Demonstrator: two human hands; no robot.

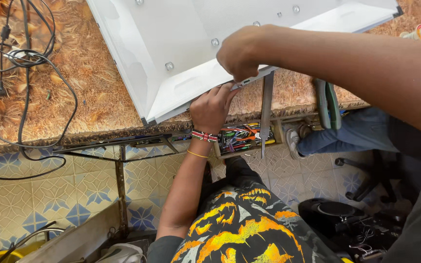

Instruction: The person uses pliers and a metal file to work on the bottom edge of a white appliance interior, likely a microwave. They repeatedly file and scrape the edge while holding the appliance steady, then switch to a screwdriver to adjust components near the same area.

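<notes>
In the middle of the frame both hands meet at the lower edge of a large white panel (181, 53), which lies flat on the counter (74, 97) and fills the upper centre. The panel has small round screws on its surface, and one corner of it reaches the front edge of the counter, a little left of centre.

The right hand (242, 53) comes in from the right side of the frame. Its grip is closed around a thin grey strip (254, 79) that runs along the lower edge of the panel. The left hand (213, 108) comes up from the bottom, just under the right one. Its fingers press on the same edge of the panel, but I cannot tell if this grip really holds something. On the left wrist there is a beaded bracelet (204, 136).

A long metal bar (266, 112) hangs over the counter edge, just right of the hands, and green pliers (328, 104) lie further right. Under the counter, below the hands, an open tray (242, 139) holds many coloured tools. In the upper left of the frame black cables (23, 58) lie on the counter, well apart from the panel
</notes>
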